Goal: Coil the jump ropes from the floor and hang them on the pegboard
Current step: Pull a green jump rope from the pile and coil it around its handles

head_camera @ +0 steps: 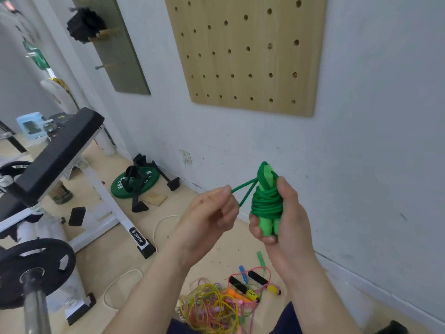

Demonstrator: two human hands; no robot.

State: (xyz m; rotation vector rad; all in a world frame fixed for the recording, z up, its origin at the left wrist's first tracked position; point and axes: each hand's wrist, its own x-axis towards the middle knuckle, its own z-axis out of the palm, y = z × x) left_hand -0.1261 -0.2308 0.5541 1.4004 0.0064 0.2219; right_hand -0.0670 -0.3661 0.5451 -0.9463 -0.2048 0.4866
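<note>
The green jump rope [266, 203] was wound in tight turns round its two foam handles [267, 226], and the bundle stood upright in the right hand [287, 220]. That hand's fingers and thumb were curled round it, and the palm hid the handles' lower ends. Two strands ran left from the top of the bundle to the left hand [208, 213], which pinched them between thumb and forefinger. Where the strands ended inside that pinch could not be made out. Both hands were held in front of the white wall, below the wooden pegboard [250, 54], whose top was cut off by the frame.

On the floor beneath the forearms lay a tangle of coloured ropes [212, 307] with several handles, partly covered by the arms and too knotted to count. A weight bench [55, 150] stood at left.
</note>
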